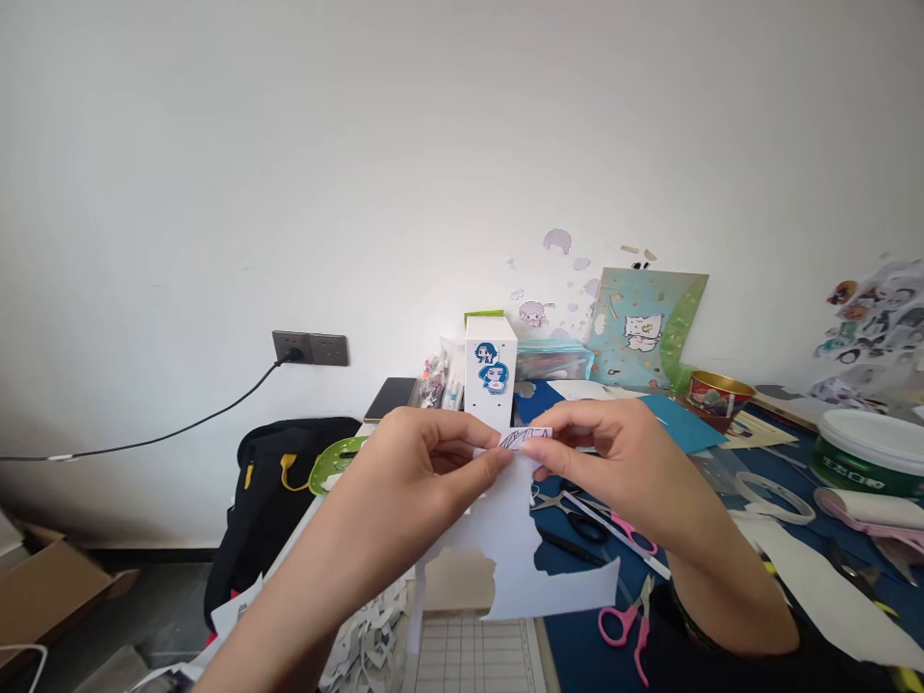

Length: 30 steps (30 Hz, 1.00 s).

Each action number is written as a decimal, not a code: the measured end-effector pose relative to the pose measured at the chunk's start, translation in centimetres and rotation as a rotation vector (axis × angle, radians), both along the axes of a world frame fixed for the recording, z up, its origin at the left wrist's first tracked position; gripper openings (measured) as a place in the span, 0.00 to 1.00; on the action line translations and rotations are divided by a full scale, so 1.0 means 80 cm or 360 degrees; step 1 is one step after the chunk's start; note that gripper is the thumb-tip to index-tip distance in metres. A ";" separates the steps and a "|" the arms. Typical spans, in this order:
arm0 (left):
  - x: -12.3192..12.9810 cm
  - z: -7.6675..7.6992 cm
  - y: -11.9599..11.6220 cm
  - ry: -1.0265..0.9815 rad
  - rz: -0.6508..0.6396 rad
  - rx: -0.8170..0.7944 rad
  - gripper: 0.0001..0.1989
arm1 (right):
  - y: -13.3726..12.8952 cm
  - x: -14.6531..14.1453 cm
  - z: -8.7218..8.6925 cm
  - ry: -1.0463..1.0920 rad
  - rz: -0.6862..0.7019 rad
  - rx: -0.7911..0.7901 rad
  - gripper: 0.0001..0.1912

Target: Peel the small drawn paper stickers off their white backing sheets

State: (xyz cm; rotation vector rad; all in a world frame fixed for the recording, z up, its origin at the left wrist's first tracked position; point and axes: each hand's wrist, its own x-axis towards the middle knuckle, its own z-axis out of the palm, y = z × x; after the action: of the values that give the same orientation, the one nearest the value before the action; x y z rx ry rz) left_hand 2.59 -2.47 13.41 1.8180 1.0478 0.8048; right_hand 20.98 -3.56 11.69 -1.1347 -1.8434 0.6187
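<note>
Currently pinching a line-drawn paper strip (535,436) in front of the white sticker-decorated box (476,409), left hand (425,467) on one end, right hand (613,448) on the other. Thumbs and fingers closed on it in both. Cut-out white sheet (512,539) hanging just below; cannot tell if joined to the strip. Nearer than the box, below the sheet: gridded board (480,659), with shredded paper scraps (372,630) to its left. Right of the box and nearer: pink-handled scissors (637,611), lying open. Farther right of the box: gold-rimmed bowl (718,397). Left of the box: black backpack (252,520).
</note>
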 end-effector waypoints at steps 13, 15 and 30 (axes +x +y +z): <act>-0.043 0.010 0.007 -0.0192 0.0225 0.0438 0.09 | -0.020 0.122 -0.001 -0.0044 -0.0542 -0.0380 0.13; -0.048 0.012 0.007 -0.0190 0.0269 0.0501 0.09 | -0.018 0.145 -0.009 -0.0037 -0.0584 -0.0550 0.14; -0.069 0.012 0.007 -0.0392 0.0549 0.0652 0.08 | 0.106 0.196 -0.002 0.0177 -0.0991 -0.0511 0.11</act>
State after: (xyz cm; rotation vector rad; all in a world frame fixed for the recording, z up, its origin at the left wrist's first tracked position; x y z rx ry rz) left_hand -2.91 -1.90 14.35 1.8250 1.1049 1.5037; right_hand 36.66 4.92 11.53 -1.7469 -1.2171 0.5996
